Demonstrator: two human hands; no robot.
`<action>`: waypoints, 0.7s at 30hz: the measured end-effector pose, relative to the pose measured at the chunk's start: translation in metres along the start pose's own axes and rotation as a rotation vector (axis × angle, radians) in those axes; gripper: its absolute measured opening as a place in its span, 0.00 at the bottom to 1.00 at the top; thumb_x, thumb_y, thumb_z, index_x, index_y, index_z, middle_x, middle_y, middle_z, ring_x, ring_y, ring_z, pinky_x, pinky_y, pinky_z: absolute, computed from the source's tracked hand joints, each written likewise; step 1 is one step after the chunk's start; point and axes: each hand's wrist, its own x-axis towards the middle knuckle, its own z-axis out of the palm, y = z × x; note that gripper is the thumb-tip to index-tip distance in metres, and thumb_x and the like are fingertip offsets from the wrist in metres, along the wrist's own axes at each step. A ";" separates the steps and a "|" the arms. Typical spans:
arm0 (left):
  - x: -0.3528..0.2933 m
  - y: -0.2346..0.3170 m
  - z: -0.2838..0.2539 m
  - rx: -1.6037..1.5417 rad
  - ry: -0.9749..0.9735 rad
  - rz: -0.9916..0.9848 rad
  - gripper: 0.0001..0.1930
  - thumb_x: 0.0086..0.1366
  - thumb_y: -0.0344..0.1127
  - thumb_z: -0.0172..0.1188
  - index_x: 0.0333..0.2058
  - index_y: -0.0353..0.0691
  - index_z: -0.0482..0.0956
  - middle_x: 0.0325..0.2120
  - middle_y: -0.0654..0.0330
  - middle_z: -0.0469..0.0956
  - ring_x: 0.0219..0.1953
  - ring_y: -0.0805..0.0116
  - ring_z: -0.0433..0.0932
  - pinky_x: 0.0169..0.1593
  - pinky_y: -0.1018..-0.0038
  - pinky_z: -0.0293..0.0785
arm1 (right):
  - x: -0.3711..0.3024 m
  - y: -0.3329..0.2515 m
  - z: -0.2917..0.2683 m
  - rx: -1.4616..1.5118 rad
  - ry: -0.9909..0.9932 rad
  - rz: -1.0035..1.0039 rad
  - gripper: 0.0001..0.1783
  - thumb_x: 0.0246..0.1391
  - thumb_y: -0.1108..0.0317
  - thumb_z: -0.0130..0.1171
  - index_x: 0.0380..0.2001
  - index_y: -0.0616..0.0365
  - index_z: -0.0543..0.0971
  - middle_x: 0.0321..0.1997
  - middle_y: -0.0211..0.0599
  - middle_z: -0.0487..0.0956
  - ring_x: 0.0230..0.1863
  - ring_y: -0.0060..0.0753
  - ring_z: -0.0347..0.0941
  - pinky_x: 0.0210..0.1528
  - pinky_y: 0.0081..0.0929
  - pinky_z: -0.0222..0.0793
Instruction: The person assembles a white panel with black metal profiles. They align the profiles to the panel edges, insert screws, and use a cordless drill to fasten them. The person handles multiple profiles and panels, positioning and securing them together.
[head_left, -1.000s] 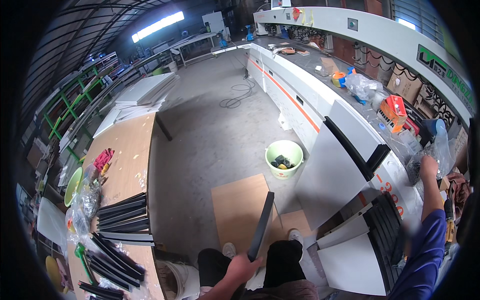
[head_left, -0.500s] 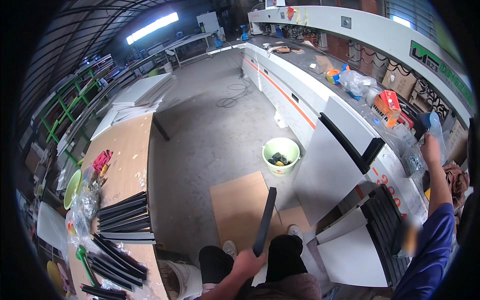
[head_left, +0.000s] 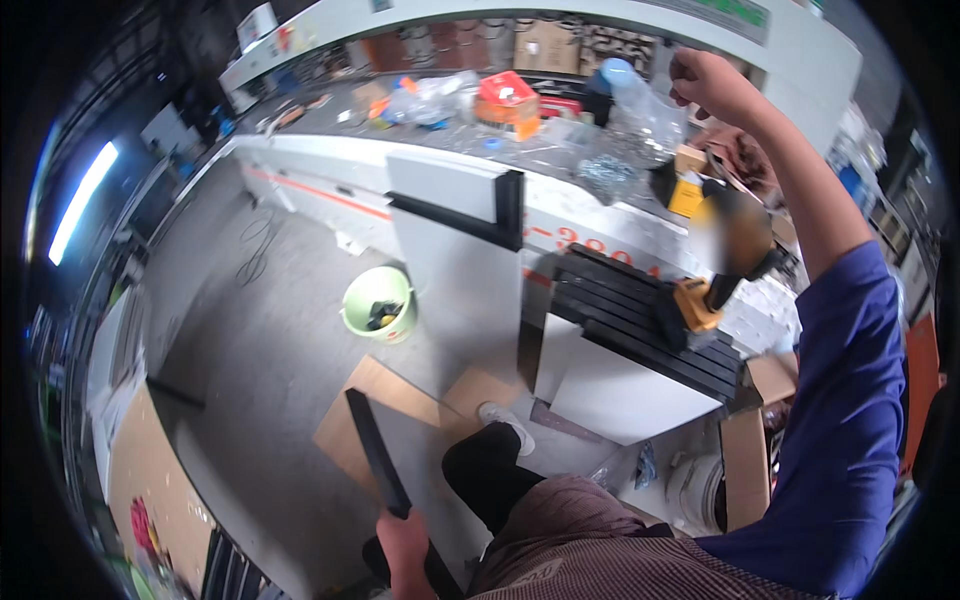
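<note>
My left hand (head_left: 402, 545) is closed around a long black strip (head_left: 372, 440), which slants up over the floor. My right hand (head_left: 712, 82), at the end of an outstretched arm, hovers above the machine bed with its fingers curled in; whatever they hold, if anything, is hidden. Just left of it stands a crumpled clear plastic bag (head_left: 648, 112) with a blue object at its top. Lower down is a clear bag of small shiny metal pieces (head_left: 608, 176). A partly blurred yellow and black power tool (head_left: 700, 305) rests on a row of black strips (head_left: 640, 320).
A light green bucket (head_left: 380, 308) stands on the floor beside a white panel (head_left: 450, 275) with black strips on its edges. An orange-red box (head_left: 508, 103) sits on the machine bed (head_left: 350, 112). Open cardboard box (head_left: 745, 470) lies at lower right; a wooden table (head_left: 150, 480) is left.
The view has swung right, toward the machine. My right hand has come away from the bags with its fingers curled. My left hand still holds the black strip, now tilted left.
</note>
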 end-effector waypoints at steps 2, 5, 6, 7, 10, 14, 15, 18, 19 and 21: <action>0.001 0.001 -0.003 0.034 0.006 -0.008 0.18 0.53 0.32 0.59 0.40 0.24 0.75 0.31 0.40 0.80 0.38 0.43 0.81 0.42 0.59 0.74 | -0.009 0.016 -0.007 -0.002 -0.123 0.044 0.08 0.52 0.76 0.54 0.37 0.64 0.75 0.30 0.36 0.80 0.31 0.26 0.78 0.29 0.26 0.79; 0.000 -0.002 -0.001 0.007 0.011 0.001 0.17 0.53 0.31 0.59 0.40 0.24 0.75 0.31 0.41 0.80 0.37 0.43 0.81 0.42 0.59 0.74 | -0.024 0.042 -0.003 0.018 -0.261 0.114 0.07 0.52 0.76 0.56 0.34 0.63 0.80 0.27 0.34 0.79 0.29 0.25 0.77 0.30 0.24 0.78; 0.000 -0.004 0.000 0.009 0.017 -0.008 0.17 0.53 0.31 0.59 0.40 0.24 0.75 0.31 0.41 0.80 0.37 0.43 0.81 0.42 0.59 0.74 | -0.025 0.049 0.002 -0.049 -0.296 0.103 0.07 0.52 0.75 0.56 0.34 0.61 0.82 0.27 0.32 0.79 0.29 0.24 0.77 0.32 0.24 0.76; 0.000 -0.006 0.002 -0.012 0.028 -0.006 0.17 0.53 0.30 0.59 0.40 0.24 0.75 0.31 0.41 0.80 0.37 0.43 0.81 0.42 0.59 0.74 | -0.026 0.055 0.008 -0.082 -0.340 0.075 0.06 0.53 0.74 0.56 0.34 0.61 0.81 0.27 0.32 0.80 0.29 0.24 0.78 0.33 0.24 0.75; 0.002 -0.010 0.006 0.034 0.073 0.015 0.17 0.53 0.30 0.59 0.40 0.24 0.74 0.27 0.48 0.79 0.29 0.56 0.80 0.36 0.64 0.73 | -0.025 0.071 0.023 0.081 -0.407 0.150 0.05 0.55 0.73 0.57 0.34 0.63 0.77 0.26 0.33 0.80 0.30 0.23 0.79 0.33 0.24 0.75; 0.002 -0.012 0.007 0.004 0.073 0.066 0.18 0.54 0.30 0.60 0.42 0.24 0.75 0.31 0.45 0.80 0.34 0.53 0.81 0.41 0.64 0.74 | -0.015 0.087 0.035 0.070 -0.465 0.179 0.07 0.59 0.70 0.55 0.34 0.64 0.77 0.25 0.32 0.80 0.26 0.24 0.78 0.29 0.23 0.74; 0.001 -0.012 0.008 0.001 0.055 0.050 0.18 0.54 0.30 0.60 0.42 0.25 0.75 0.32 0.45 0.80 0.35 0.52 0.81 0.41 0.64 0.74 | -0.012 0.091 0.038 0.038 -0.473 0.164 0.07 0.59 0.70 0.55 0.34 0.64 0.77 0.25 0.32 0.79 0.26 0.23 0.77 0.28 0.23 0.74; 0.000 -0.010 0.008 0.000 0.074 0.113 0.18 0.54 0.30 0.60 0.42 0.25 0.75 0.33 0.44 0.81 0.36 0.51 0.81 0.43 0.64 0.75 | -0.007 0.100 0.045 -0.007 -0.520 0.131 0.07 0.59 0.69 0.56 0.34 0.63 0.77 0.25 0.31 0.79 0.25 0.23 0.77 0.27 0.22 0.74; -0.001 -0.009 0.009 0.007 0.075 0.112 0.18 0.54 0.30 0.60 0.42 0.25 0.75 0.33 0.44 0.81 0.36 0.51 0.82 0.43 0.64 0.75 | -0.006 0.103 0.047 -0.009 -0.544 0.129 0.07 0.59 0.69 0.56 0.34 0.63 0.77 0.25 0.31 0.79 0.24 0.23 0.76 0.26 0.22 0.74; -0.001 -0.008 0.009 0.019 0.077 0.111 0.18 0.54 0.30 0.60 0.43 0.25 0.75 0.33 0.44 0.81 0.36 0.51 0.82 0.43 0.64 0.75 | -0.004 0.105 0.052 0.053 -0.566 0.143 0.06 0.59 0.69 0.55 0.34 0.62 0.77 0.25 0.30 0.78 0.24 0.22 0.76 0.26 0.22 0.74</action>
